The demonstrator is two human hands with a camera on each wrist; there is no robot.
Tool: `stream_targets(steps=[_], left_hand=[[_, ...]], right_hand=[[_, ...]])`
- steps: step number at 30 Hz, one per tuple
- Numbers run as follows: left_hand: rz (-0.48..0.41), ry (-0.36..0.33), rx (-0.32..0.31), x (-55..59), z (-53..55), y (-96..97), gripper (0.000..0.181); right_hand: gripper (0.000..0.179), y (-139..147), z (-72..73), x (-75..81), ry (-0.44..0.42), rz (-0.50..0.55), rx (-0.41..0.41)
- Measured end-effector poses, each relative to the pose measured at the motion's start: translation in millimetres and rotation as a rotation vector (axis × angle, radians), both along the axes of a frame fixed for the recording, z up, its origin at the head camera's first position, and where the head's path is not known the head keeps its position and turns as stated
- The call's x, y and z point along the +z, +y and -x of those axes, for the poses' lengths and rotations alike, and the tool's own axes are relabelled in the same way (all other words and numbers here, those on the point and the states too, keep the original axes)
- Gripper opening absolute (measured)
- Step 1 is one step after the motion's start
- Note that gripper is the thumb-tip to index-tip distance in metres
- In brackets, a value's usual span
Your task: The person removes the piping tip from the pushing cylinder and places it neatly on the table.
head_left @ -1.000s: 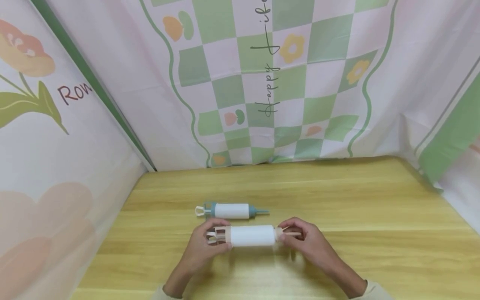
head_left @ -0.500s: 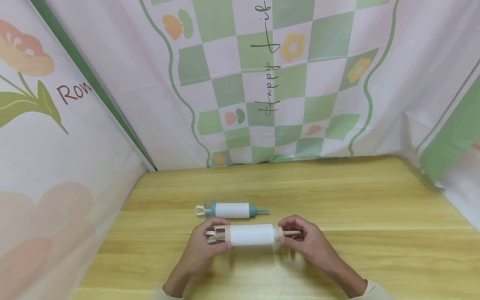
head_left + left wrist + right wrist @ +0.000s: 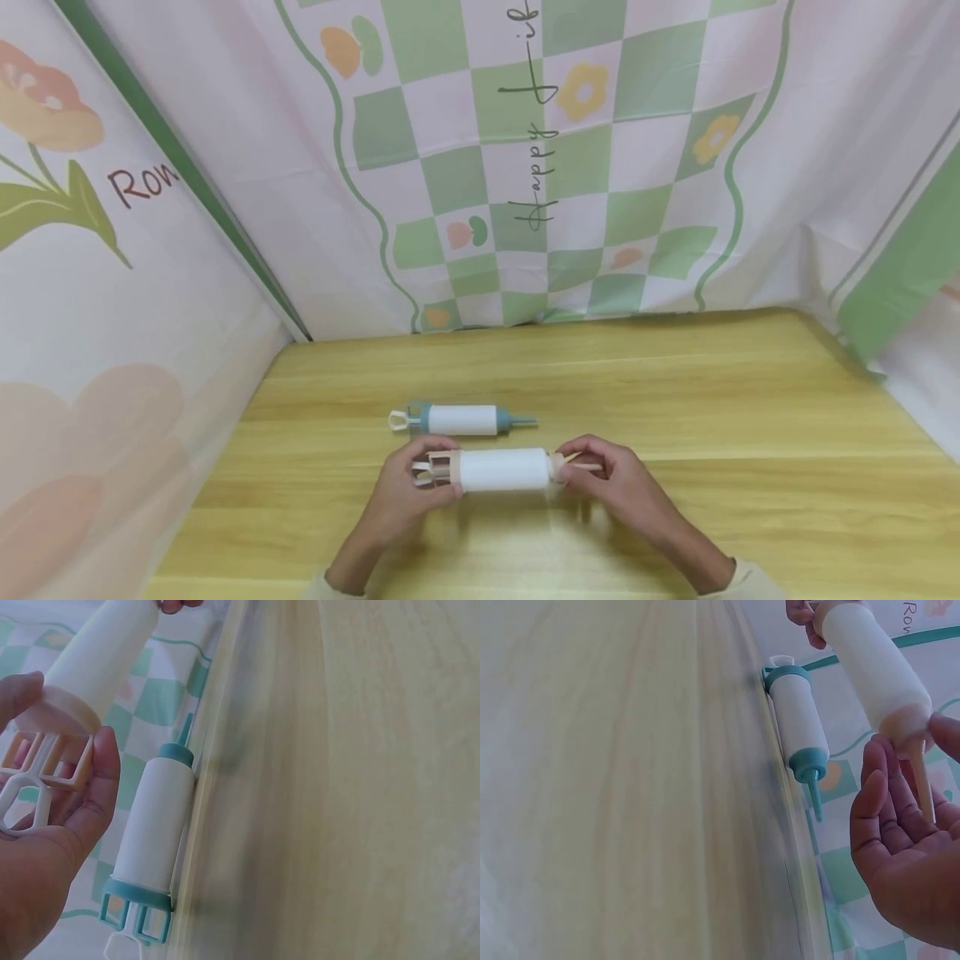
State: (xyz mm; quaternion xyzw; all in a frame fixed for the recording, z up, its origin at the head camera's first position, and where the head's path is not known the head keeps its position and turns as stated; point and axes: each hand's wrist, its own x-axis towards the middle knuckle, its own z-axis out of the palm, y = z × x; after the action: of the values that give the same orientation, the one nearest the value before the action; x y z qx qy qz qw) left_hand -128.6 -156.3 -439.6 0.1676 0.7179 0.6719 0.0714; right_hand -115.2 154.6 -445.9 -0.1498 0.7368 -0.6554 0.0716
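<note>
A white syringe [image 3: 504,469] with peach end fittings is held level above the table between both hands. My left hand [image 3: 411,482] grips its peach collar at the handle end; the white pull ring of the plunger [image 3: 26,801] lies within the palm. My right hand [image 3: 611,479] pinches the peach nozzle cap [image 3: 906,724] between thumb and fingers. The thin nozzle [image 3: 922,784] points along the right palm. Just behind lies a second white syringe [image 3: 462,420] with teal fittings, its nozzle to the right.
The wooden table [image 3: 675,392] reaches back to a hanging cloth [image 3: 562,167] with green checks and flowers. Another patterned cloth [image 3: 112,317] hangs along the left side, and more cloth [image 3: 892,292] hangs on the right.
The right fingers shift slightly on the nozzle cap, and the nozzle tilts a little. The left hand and the teal syringe stay put.
</note>
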Motion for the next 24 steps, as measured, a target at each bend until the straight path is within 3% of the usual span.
stream_targets(steps=[24], left_hand=[[0.079, 0.029, 0.043, 0.2, 3.4, -14.4, 0.049]], right_hand=[[0.028, -4, 1.1, 2.6, 0.051, -0.040, -0.087]])
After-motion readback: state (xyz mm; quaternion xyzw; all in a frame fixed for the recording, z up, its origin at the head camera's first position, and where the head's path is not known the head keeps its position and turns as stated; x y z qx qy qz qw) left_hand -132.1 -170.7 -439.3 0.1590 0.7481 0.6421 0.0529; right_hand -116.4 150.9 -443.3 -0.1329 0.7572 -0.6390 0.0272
